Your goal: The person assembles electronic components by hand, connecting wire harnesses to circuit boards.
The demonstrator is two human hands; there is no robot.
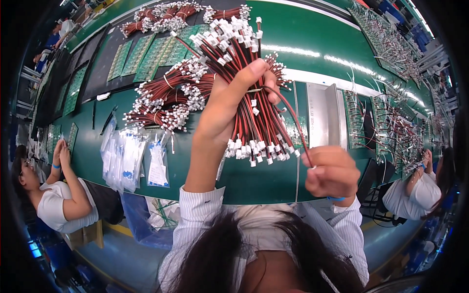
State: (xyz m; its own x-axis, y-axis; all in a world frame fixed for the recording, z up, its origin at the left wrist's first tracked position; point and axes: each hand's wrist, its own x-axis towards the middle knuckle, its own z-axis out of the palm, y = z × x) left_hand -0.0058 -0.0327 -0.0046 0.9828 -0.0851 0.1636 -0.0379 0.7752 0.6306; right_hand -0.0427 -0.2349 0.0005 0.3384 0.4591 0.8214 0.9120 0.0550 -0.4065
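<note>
My left hand (pixel 229 97) is closed round the middle of a thick bundle of red and black wire cables (pixel 254 122) and holds it above the bench. White plug connectors fan out at the bundle's top and bottom, and a thin tie circles its middle. Lower and to the right, my right hand (pixel 332 171) pinches the white end of a single cable (pixel 295 115). That cable curves from the bundle down to my right fingers, its other end hidden by the left hand and the bundle.
More tied cable bundles (pixel 163 97) lie behind my left arm. Green circuit boards (pixel 149 61) rest on a dark mat. Clear plastic bags (pixel 122 158) sit near the front edge. A metal channel (pixel 330 115) and wired boards (pixel 391 117) stand right. People sit on both sides.
</note>
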